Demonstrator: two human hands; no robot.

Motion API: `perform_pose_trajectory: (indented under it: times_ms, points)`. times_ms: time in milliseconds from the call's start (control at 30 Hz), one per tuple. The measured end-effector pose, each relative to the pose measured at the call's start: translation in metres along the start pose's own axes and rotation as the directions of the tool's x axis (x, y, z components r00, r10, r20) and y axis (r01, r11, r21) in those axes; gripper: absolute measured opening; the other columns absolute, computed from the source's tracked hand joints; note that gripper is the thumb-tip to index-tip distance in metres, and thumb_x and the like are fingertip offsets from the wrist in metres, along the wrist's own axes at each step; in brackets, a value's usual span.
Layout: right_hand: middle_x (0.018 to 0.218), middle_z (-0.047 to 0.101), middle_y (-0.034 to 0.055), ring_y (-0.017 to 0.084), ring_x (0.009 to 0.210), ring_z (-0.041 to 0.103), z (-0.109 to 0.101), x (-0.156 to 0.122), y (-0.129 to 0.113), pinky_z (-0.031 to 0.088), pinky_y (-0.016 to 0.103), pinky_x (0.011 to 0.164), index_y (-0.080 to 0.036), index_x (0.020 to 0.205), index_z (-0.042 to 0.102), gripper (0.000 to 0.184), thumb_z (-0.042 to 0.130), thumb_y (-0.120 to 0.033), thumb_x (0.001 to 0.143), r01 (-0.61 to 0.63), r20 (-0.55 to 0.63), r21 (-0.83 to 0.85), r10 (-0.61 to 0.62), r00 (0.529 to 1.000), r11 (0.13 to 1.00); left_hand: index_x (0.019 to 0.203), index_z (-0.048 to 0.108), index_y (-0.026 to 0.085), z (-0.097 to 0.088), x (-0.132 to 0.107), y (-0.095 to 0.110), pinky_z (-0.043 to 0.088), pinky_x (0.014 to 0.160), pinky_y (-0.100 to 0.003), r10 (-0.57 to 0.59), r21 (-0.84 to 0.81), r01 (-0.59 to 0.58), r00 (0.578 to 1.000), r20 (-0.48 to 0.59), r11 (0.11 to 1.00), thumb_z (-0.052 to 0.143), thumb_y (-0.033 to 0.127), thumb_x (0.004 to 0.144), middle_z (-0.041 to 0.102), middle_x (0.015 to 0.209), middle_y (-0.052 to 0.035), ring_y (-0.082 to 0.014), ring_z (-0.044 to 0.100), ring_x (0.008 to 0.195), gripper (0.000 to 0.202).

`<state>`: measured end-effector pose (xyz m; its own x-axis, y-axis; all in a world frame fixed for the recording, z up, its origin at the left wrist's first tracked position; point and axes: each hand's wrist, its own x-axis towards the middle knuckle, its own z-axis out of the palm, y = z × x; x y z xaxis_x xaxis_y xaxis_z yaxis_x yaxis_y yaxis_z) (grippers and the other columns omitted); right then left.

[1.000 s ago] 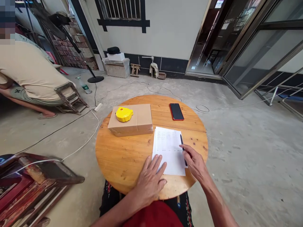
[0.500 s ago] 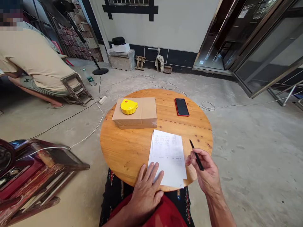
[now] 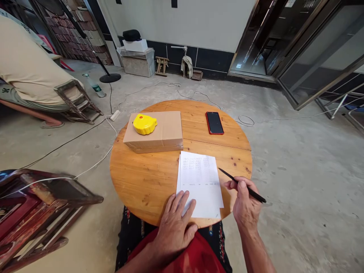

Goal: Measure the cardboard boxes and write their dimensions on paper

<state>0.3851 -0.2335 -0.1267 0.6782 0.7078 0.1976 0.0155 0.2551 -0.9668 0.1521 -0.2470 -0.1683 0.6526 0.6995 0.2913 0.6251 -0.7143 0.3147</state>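
White paper sheets [image 3: 203,193] with rows of writing near the top lie on the round wooden table [image 3: 142,178], close to its front edge. Fingers spread, my left hand [image 3: 178,222] rests flat over the lower left corner of the sheets. My right hand [image 3: 246,204] grips a black pen [image 3: 240,183] just right of the paper. The pen's tip points up and left, apart from the page. Behind the sheets sits a cardboard box [image 3: 167,131] with a yellow tape measure [image 3: 145,124] on top. A phone [image 3: 215,123] in a red case lies at the back right.
A wooden chair [image 3: 57,197] stands at the left. Behind it a person [image 3: 25,64] sits on a low wooden stool [image 3: 79,104], near a plastic bottle [image 3: 94,85]. Cables [image 3: 98,165] run over the concrete floor. A glass door [image 3: 321,49] stands open at the right.
In my right hand the pen has swung from steep to nearly level, its back end now pointing right. My left hand stays on the paper. The whole view has shifted slightly.
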Motion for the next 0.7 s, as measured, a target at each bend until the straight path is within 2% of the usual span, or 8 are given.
perform_pose_trajectory:
  times_ms: [100,167,300,400,500,600,700]
  points:
    - [0.084,0.072,0.0037,0.023,0.089,0.071,-0.002,0.003,0.016,0.05,0.046,0.093,-0.02,0.102,0.07,0.023,0.063,-0.039,0.091,-0.015,-0.016,-0.046,0.015,1.0,0.999,0.143,0.046,0.019,-0.005,0.0,-0.002,0.037,0.11,-0.053,-0.096,-0.052,0.093,0.994,-0.055,0.994,0.061,0.022,0.083,0.037,0.155,-0.0186,-0.0353,0.035,0.141,0.062]
    - [0.094,0.074,0.0071,0.026,0.099,0.07,-0.004,0.002,0.027,0.047,0.05,0.1,-0.02,0.106,0.069,0.028,0.064,-0.041,0.09,-0.055,0.003,-0.067,0.056,0.998,0.996,0.145,0.042,0.02,-0.006,0.0,-0.003,0.039,0.109,-0.055,-0.16,-0.058,0.156,0.984,-0.078,0.986,0.061,0.019,0.084,0.033,0.156,-0.0189,-0.0358,0.034,0.142,0.064]
    - [0.099,0.075,0.0097,0.027,0.101,0.07,-0.007,-0.005,0.04,0.051,0.051,0.097,-0.019,0.111,0.065,0.031,0.06,-0.044,0.092,-0.163,0.064,-0.05,0.166,0.984,0.985,0.149,0.034,0.02,0.0,0.0,-0.004,0.043,0.107,-0.052,-0.144,-0.063,0.14,0.987,-0.077,0.988,0.056,0.014,0.087,0.036,0.153,-0.0203,-0.0338,0.04,0.139,0.066]
    - [0.1,0.076,0.0086,0.026,0.101,0.071,-0.009,-0.01,0.04,0.051,0.05,0.097,-0.021,0.112,0.065,0.03,0.059,-0.043,0.093,-0.15,0.049,-0.058,0.153,0.987,0.987,0.151,0.031,0.022,0.005,0.005,-0.001,0.044,0.107,-0.051,-0.141,-0.079,0.137,0.988,-0.057,0.987,0.054,0.015,0.089,0.036,0.154,-0.0195,-0.0339,0.042,0.138,0.066]
    - [0.099,0.076,0.0086,0.028,0.101,0.07,-0.015,-0.01,0.036,0.051,0.049,0.096,-0.021,0.112,0.067,0.03,0.059,-0.043,0.092,-0.126,0.048,-0.159,0.135,0.99,0.979,0.148,0.035,0.022,0.005,0.011,0.002,0.045,0.106,-0.052,-0.154,-0.092,0.15,0.987,-0.039,0.984,0.055,0.016,0.089,0.039,0.153,-0.0183,-0.0338,0.044,0.136,0.063]
    - [0.098,0.076,0.0088,0.028,0.103,0.068,-0.019,-0.009,0.034,0.048,0.048,0.098,-0.021,0.112,0.068,0.031,0.06,-0.043,0.092,-0.099,0.073,-0.286,0.124,0.99,0.953,0.139,0.047,0.02,-0.002,0.018,0.003,0.044,0.104,-0.055,-0.157,-0.106,0.153,0.987,-0.03,0.983,0.061,0.02,0.085,0.044,0.148,-0.0182,-0.0349,0.047,0.13,0.055]
    - [0.099,0.076,0.0073,0.026,0.103,0.066,-0.021,-0.009,0.033,0.047,0.045,0.098,-0.022,0.112,0.068,0.028,0.058,-0.04,0.094,-0.048,0.105,-0.324,0.087,0.991,0.945,0.13,0.054,0.017,-0.01,0.031,0.002,0.041,0.106,-0.058,-0.127,-0.118,0.121,0.991,-0.043,0.986,0.066,0.027,0.083,0.046,0.145,-0.0191,-0.0367,0.045,0.129,0.05]
